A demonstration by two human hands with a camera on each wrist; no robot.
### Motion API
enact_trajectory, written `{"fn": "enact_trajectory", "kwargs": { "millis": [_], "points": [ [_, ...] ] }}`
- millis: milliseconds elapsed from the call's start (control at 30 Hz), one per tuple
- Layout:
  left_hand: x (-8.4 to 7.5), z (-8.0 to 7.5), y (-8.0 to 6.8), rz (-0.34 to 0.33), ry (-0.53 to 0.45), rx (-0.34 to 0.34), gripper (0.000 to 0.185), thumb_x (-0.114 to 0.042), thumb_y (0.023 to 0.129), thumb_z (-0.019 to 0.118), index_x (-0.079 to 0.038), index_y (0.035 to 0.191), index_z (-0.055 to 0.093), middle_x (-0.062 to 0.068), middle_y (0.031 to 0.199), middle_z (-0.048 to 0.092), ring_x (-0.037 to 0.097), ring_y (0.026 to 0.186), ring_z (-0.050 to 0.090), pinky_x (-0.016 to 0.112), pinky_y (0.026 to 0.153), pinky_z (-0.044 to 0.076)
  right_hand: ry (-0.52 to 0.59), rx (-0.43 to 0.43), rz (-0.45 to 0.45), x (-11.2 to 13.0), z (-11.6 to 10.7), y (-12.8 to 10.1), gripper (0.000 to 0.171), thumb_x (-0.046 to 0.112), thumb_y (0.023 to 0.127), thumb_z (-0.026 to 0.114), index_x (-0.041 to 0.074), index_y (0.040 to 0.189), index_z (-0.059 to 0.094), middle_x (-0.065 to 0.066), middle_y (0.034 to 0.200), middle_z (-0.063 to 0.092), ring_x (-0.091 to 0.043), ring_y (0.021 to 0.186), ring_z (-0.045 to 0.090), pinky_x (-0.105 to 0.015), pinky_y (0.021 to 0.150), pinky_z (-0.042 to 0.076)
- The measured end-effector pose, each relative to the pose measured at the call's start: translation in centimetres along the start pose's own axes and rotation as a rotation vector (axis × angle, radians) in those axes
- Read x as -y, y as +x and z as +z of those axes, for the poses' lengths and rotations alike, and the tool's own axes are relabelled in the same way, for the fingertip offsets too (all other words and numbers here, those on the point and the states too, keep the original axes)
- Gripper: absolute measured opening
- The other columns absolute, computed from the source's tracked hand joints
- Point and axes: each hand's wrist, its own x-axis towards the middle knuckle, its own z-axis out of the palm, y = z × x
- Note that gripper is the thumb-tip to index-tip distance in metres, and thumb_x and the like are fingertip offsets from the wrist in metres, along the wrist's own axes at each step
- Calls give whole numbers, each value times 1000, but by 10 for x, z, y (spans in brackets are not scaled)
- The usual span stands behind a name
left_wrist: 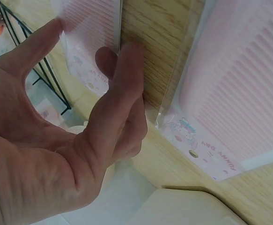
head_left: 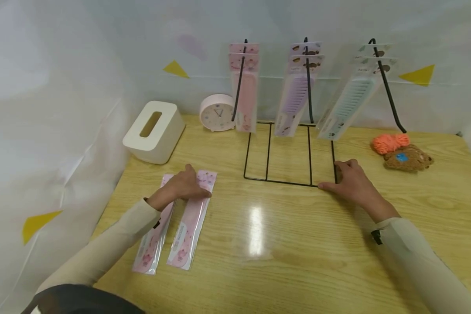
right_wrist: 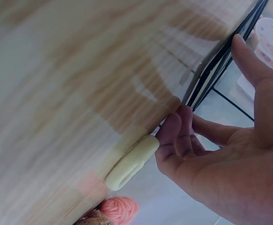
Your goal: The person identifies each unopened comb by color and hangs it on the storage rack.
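Two pink combs in clear packets lie side by side on the table. My left hand (head_left: 186,183) is over the upper end of the right-hand packaged comb (head_left: 188,226), thumb at one long edge and fingertips at the other. Close by on the left, the other packaged comb (left_wrist: 234,89) lies partly under the wrist in the head view. My right hand (head_left: 353,183) holds the front right corner of a black wire display rack (head_left: 282,181), thumb at the front bar and fingers at the side bar. In the right wrist view, the fingertips (right_wrist: 171,124) sit right at the wire.
On the rack's hooks hang pink combs (head_left: 246,96), purple combs (head_left: 296,96) and mint combs (head_left: 351,104). A round clock (head_left: 217,112) and a white tissue box (head_left: 161,144) stand at the back left. Orange yarn (head_left: 390,143) and a brown fuzzy item (head_left: 408,159) lie at right.
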Motion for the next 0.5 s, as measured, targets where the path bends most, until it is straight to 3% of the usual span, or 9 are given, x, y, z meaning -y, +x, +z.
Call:
{"fn": "enact_trajectory", "kwargs": {
  "millis": [267,400,500],
  "points": [
    [-2,-2,-1,-1,20,-13,101,-45,81,76,21,138,24,18,88,62,26,70,61,34,56,51,-2,-3,2,-1,-1,1,105,55,87,72,-18,148,26,-42,135,29,-56,115,40,-69,91,40],
    [-4,2,-6,-32,97,-38,104,-58,84,68,21,138,29,24,97,63,30,79,63,41,63,53,-8,-2,1,-3,0,2,105,55,87,72,-18,148,26,-42,135,29,-56,114,40,-69,91,40],
    [-5,6,-12,-54,175,-46,97,-66,83,66,17,127,43,24,100,61,31,82,63,44,66,53,-10,0,-1,-3,1,3,105,55,87,72,-17,148,26,-42,134,29,-56,114,40,-69,91,40]
  ]
}}
